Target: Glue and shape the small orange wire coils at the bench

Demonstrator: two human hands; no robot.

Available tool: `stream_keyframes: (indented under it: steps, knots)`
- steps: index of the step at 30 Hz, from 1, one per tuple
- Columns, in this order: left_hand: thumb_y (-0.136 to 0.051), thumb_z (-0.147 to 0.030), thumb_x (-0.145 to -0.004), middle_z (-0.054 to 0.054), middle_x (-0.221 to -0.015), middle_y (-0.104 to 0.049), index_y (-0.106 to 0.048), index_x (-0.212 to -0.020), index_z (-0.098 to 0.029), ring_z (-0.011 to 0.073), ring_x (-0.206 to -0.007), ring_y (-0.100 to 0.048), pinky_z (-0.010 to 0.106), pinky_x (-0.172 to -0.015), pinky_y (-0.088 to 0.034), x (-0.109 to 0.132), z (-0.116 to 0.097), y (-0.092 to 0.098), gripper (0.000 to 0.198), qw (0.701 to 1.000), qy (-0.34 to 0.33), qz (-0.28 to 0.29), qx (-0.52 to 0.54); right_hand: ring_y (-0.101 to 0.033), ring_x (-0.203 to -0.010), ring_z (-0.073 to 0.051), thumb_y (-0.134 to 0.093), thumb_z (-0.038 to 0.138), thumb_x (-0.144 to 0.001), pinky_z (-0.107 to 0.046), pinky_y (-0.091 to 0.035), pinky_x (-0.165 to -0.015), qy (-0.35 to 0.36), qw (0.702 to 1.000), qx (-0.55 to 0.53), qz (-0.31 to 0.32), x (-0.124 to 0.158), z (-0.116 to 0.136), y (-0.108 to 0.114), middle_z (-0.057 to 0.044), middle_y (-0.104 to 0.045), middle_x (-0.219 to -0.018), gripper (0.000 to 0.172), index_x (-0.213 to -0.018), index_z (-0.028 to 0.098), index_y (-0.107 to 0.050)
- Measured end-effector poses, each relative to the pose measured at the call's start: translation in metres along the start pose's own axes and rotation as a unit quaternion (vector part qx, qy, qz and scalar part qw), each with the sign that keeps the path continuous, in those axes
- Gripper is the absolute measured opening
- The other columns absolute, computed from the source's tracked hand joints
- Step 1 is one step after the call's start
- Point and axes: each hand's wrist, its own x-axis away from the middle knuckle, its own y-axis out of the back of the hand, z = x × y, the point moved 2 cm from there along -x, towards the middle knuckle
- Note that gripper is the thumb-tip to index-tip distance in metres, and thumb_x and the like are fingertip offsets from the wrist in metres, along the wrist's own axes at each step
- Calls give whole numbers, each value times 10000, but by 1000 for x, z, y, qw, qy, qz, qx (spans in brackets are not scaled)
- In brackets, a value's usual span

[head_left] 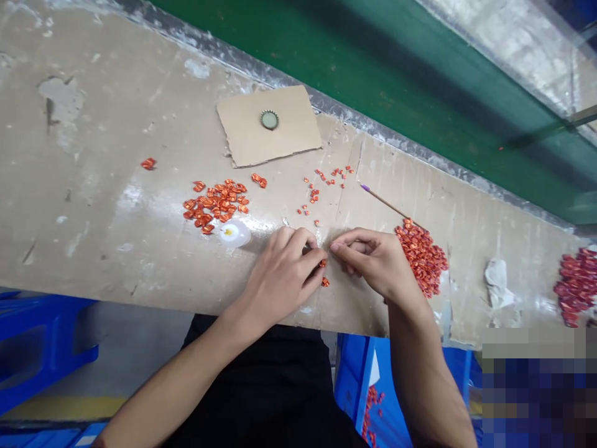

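Note:
My left hand [280, 274] and my right hand [368, 261] meet above a worn, board-topped bench [93, 205], with their fingertips almost touching. Whatever lies between the fingers is hidden or too small to tell. Two tiny orange-red pieces [324, 281] rest just below my left fingertips. Beyond them are scattered tiny red bits [326, 183] and a cluster of crimped orange strips [217, 205]. A heap of crimped red strips [422, 258] sits beside my right hand. A white plastic cup [234, 233] stands near my left hand.
A cardboard square [268, 124] holds a bottle cap [269, 119]. A purple-tipped stick [385, 201] lies on the bench, with another red heap [577, 286] at far right. Blue crates [373, 392] stand below the front edge; a green panel [373, 81] runs behind.

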Motion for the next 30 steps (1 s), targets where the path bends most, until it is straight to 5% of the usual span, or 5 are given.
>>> stream_keyframes:
  steps: [7,13,18,30]
  knots:
    - [-686,-277,-1098,81,-1245,-696,-776,-1157,-242,285,-1157,-586,466,-1045,-559,3,3,1,113,1000,6,-20,16,-603,-598,-142,-893,434,-944,-286,-434,-526,3,998,13,59,15,-5,-4,-54,-792,-821,253,-900,186,-864]
    - [-687,-269,-1103,78,-1232,-703,-783,-1126,-240,285,-1155,-576,462,-1036,-551,2,3,2,103,1000,11,-17,25,-523,-547,-124,-885,400,-954,-270,-352,-485,-4,997,31,71,18,-4,-5,-6,-711,-677,209,-906,197,-865]
    - [-679,-266,-1111,70,-1228,-704,-797,-1129,-256,280,-1152,-581,463,-1045,-541,2,3,2,119,999,10,-10,28,-519,-490,-130,-938,550,-901,-266,-349,-467,-52,994,14,99,13,-2,-5,28,-623,-556,371,-880,192,-844]
    - [-672,-276,-1114,70,-1227,-702,-765,-1141,-248,286,-1140,-580,476,-1020,-551,3,4,0,101,1000,4,-16,22,-486,-466,-105,-990,571,-816,-254,-304,-424,-48,991,68,109,-12,15,7,34,-618,-571,447,-779,203,-739]
